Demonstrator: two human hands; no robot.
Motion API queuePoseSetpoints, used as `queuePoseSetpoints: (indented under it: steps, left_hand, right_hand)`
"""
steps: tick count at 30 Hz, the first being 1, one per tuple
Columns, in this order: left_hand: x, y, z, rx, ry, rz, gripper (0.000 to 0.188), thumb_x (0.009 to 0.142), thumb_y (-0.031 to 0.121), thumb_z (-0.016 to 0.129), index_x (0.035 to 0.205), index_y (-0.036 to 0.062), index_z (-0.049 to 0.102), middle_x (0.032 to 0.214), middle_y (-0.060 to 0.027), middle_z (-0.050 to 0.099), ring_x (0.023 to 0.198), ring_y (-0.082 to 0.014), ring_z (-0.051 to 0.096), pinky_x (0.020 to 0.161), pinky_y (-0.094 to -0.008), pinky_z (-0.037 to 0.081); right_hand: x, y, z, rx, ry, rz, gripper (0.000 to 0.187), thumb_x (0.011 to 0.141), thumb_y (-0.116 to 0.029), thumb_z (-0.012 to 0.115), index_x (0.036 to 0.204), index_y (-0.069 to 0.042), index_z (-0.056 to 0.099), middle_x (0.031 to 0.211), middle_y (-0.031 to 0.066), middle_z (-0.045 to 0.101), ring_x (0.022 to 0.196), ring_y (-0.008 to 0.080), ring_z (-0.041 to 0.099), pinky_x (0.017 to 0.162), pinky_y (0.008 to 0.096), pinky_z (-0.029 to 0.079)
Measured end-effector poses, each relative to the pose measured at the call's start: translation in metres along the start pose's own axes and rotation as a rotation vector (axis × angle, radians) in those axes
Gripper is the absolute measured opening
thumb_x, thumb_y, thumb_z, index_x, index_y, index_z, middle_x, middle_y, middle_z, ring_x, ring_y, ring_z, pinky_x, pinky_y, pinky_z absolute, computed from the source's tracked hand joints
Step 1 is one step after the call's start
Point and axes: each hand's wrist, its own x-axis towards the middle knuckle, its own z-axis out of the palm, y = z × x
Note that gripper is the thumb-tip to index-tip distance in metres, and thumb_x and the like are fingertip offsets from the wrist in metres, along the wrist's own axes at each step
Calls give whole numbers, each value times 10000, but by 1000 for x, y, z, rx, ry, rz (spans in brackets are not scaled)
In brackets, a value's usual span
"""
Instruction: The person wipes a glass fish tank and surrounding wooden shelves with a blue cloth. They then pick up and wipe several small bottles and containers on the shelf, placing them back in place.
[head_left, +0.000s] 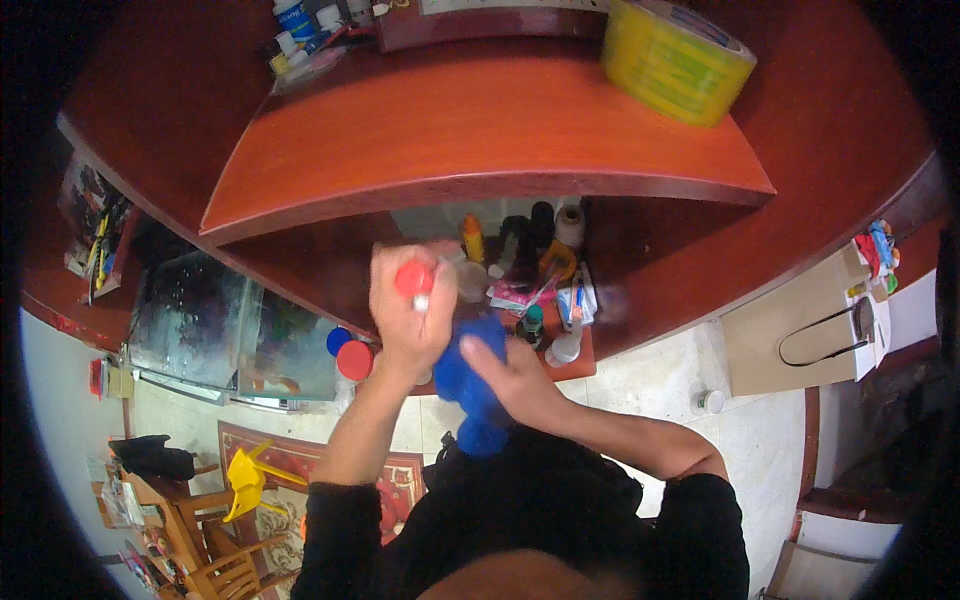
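My left hand is closed around something with a round red top and a small white tip beside it. The fingers hide the rest of that thing, and I cannot make out its kind. A crumpled blue cloth hangs from my right hand, whose thumb presses on it. The cloth is blurred and lies just to the right of my left wrist. Both hands are in front of a reddish-brown wooden shelf. Beyond them, a yellow bottle stands on the lower shelf.
A large roll of yellow tape sits on the upper shelf. Below it are a dark bottle with a green cap, a white bottle and other small items. Red-lidded and blue-lidded containers stand left. A yellow plastic stool is lower left.
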Motion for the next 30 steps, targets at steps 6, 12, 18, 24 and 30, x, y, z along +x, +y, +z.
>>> queuePoseSetpoints:
  steps: [6, 12, 18, 24, 30]
  left_hand:
    - [24, -30, 56, -40, -269, -323, 294, 872, 231, 710, 1076, 54, 595, 922, -109, 661, 776, -200, 619, 728, -334, 505]
    - [28, -82, 136, 186, -395, -76, 358, 783, 239, 745, 1070, 62, 626, 995, -182, 666, 933, -354, 646, 809, -434, 513]
    - [2, -135, 186, 320, -546, -35, 233, 799, 156, 663, 1009, 55, 649, 1001, -197, 670, 986, -399, 630, 811, -493, 522]
    - [-7, -161, 218, 518, -715, -181, 211, 802, 102, 604, 997, 37, 652, 1053, -206, 646, 1007, -395, 621, 830, -486, 530]
    - [-6, -146, 207, 553, -704, -201, 215, 835, 95, 579, 1017, 38, 679, 1090, -195, 635, 1067, -364, 609, 848, -473, 535]
  right_hand:
    - [-46, -8, -46, -323, -53, -35, 361, 984, -384, 580, 1027, -29, 631, 887, 67, 671, 797, 119, 634, 708, 303, 511]
    - [-81, 0, -77, -165, 154, 116, 275, 952, -268, 657, 1002, 1, 690, 800, 31, 688, 704, 84, 613, 634, 266, 507]
    - [-106, 14, -89, -196, 332, 129, 270, 959, -261, 648, 920, 2, 696, 763, 17, 673, 675, 73, 596, 603, 257, 492]
    - [-118, 26, -95, -180, 398, 111, 278, 972, -270, 631, 914, -3, 680, 756, 7, 650, 685, 76, 582, 622, 263, 489]
    - [-109, 37, -98, -213, 355, 102, 281, 977, -265, 627, 894, -1, 670, 745, 1, 636, 678, 76, 557, 612, 264, 471]
